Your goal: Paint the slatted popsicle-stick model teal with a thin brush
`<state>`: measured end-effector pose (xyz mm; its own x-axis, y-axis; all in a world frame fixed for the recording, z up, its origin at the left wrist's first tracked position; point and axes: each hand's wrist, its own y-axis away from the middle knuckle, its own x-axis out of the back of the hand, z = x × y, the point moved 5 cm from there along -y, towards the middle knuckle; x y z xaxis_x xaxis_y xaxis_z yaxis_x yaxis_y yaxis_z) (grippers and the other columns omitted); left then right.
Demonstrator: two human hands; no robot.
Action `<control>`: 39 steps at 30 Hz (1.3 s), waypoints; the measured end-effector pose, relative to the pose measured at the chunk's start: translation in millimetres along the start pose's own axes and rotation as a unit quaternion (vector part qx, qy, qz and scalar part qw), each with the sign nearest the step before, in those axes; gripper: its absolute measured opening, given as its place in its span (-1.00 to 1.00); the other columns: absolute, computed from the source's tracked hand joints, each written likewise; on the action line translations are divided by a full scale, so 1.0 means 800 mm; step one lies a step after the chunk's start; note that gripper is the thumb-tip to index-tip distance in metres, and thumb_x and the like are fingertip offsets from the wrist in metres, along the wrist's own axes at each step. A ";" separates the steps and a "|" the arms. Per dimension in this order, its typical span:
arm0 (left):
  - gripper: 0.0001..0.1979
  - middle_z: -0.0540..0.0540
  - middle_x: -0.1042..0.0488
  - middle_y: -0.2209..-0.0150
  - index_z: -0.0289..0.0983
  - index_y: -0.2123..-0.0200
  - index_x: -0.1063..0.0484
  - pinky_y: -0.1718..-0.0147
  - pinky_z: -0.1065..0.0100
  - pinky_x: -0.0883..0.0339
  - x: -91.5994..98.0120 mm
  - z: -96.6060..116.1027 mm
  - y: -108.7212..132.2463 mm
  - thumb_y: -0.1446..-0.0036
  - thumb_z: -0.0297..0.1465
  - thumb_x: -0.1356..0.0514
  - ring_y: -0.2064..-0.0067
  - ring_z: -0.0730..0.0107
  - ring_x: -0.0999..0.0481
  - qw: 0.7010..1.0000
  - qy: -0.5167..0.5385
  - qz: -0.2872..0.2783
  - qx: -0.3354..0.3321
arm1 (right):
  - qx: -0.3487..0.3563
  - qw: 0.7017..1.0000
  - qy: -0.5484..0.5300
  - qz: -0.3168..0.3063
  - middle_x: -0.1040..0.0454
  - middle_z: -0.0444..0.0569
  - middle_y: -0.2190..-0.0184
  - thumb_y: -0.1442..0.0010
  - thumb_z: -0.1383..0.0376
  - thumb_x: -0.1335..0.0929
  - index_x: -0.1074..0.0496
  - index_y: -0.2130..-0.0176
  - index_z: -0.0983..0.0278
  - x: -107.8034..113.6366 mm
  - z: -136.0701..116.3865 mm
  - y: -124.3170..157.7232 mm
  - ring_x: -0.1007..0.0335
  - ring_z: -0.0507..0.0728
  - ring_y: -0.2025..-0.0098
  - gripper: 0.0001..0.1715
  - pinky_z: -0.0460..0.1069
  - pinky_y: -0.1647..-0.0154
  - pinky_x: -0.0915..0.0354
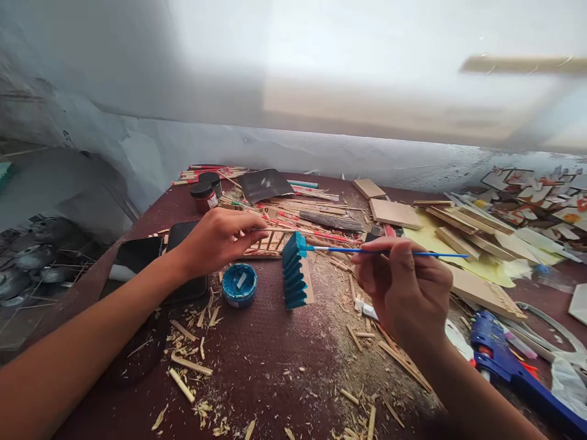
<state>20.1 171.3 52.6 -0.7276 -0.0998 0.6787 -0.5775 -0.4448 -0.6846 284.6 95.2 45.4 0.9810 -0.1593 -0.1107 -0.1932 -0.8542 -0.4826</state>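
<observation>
Between thumb and fingers, my left hand (217, 240) pinches the thin-stick end of a small wooden model. At the model's other end is a ridged, wavy-edged block (293, 275) coated in wet-looking blue-green paint, with bare wood on its right side. My right hand (403, 278) is closed around a thin paintbrush (343, 249) with a blue handle. Its bristles touch the top right edge of the painted block. An uncapped jar of blue paint (239, 285) stands on the table just below my left hand, with a small pale strip showing inside.
Wood shavings and stick offcuts litter the brown table (257, 366). Bundled sticks, a sheet of black sandpaper (265, 185) and a dark-lidded red jar (203, 197) lie toward the back. Wooden blocks (397, 212) and a blue glue gun (499, 354) are at the right.
</observation>
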 end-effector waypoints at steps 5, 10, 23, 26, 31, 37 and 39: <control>-0.90 -0.02 -0.69 0.29 -0.28 0.17 -0.59 0.30 0.45 -0.40 0.001 0.002 -0.001 -0.43 -0.42 -0.27 0.32 0.44 -0.64 1.000 0.000 0.005 -0.007 | -0.014 1.000 -0.001 0.023 -0.58 -0.09 0.46 -0.43 0.04 -0.44 -0.69 0.26 0.17 0.003 0.007 -0.005 -0.26 -0.06 0.63 -0.67 -0.03 0.65 -0.07; -0.89 -0.03 -0.70 0.27 -0.28 0.18 -0.59 0.30 0.43 -0.39 -0.001 0.002 -0.002 -0.44 -0.41 -0.26 0.31 0.43 -0.66 1.000 -0.002 0.005 -0.007 | -0.007 1.000 -0.005 -0.010 -0.66 -0.06 0.37 -0.47 0.06 -0.41 -0.71 0.17 0.13 0.000 0.008 -0.002 -0.28 -0.07 0.63 -0.70 -0.03 0.65 -0.06; -0.87 -0.04 -0.68 0.28 -0.28 0.18 -0.58 0.30 0.42 -0.39 -0.001 0.000 0.000 -0.46 -0.39 -0.25 0.31 0.42 -0.64 1.000 -0.001 -0.001 -0.001 | 0.005 0.999 0.030 -0.017 -0.67 -0.06 0.33 -0.48 0.07 -0.40 -0.69 0.16 0.13 -0.001 0.007 -0.001 -0.33 -0.05 0.59 -0.70 -0.03 0.61 -0.15; -0.87 -0.02 -0.67 0.31 -0.27 0.17 -0.58 0.31 0.41 -0.38 -0.001 0.000 0.000 -0.46 -0.38 -0.25 0.33 0.43 -0.62 1.000 -0.001 0.001 -0.001 | 0.007 0.998 0.056 0.015 -0.65 -0.07 0.37 -0.47 0.07 -0.41 -0.69 0.18 0.15 0.005 0.007 -0.004 -0.32 -0.05 0.59 -0.70 -0.03 0.61 -0.12; -0.87 -0.01 -0.68 0.29 -0.27 0.18 -0.58 0.32 0.43 -0.37 -0.001 0.000 0.001 -0.46 -0.39 -0.25 0.33 0.44 -0.63 1.000 0.000 0.005 -0.006 | 0.003 1.000 0.022 0.020 -0.66 -0.07 0.37 -0.46 0.05 -0.42 -0.69 0.18 0.14 0.009 0.011 -0.005 -0.31 -0.05 0.60 -0.70 -0.02 0.61 -0.12; -0.86 -0.02 -0.69 0.29 -0.26 0.18 -0.58 0.33 0.43 -0.38 -0.002 0.002 0.000 -0.46 -0.37 -0.25 0.34 0.43 -0.64 1.000 0.000 0.007 -0.010 | -0.004 0.999 0.027 0.029 -0.67 -0.05 0.36 -0.42 0.06 -0.45 -0.69 0.18 0.16 0.010 0.014 -0.006 -0.29 -0.05 0.61 -0.72 -0.03 0.63 -0.09; -0.86 -0.03 -0.68 0.29 -0.27 0.19 -0.58 0.33 0.43 -0.39 -0.002 0.001 0.000 -0.46 -0.37 -0.25 0.34 0.43 -0.64 1.000 0.001 0.007 -0.007 | -0.007 1.000 0.004 0.022 -0.67 -0.05 0.38 -0.44 0.04 -0.44 -0.69 0.19 0.16 0.008 0.014 -0.007 -0.30 -0.04 0.62 -0.69 -0.03 0.63 -0.10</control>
<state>21.6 170.5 52.2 -0.7370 -0.1038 0.6679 -0.5723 -0.4300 -0.6983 292.2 104.5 37.5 0.9719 -0.1995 -0.1249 -0.2350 -0.8537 -0.4648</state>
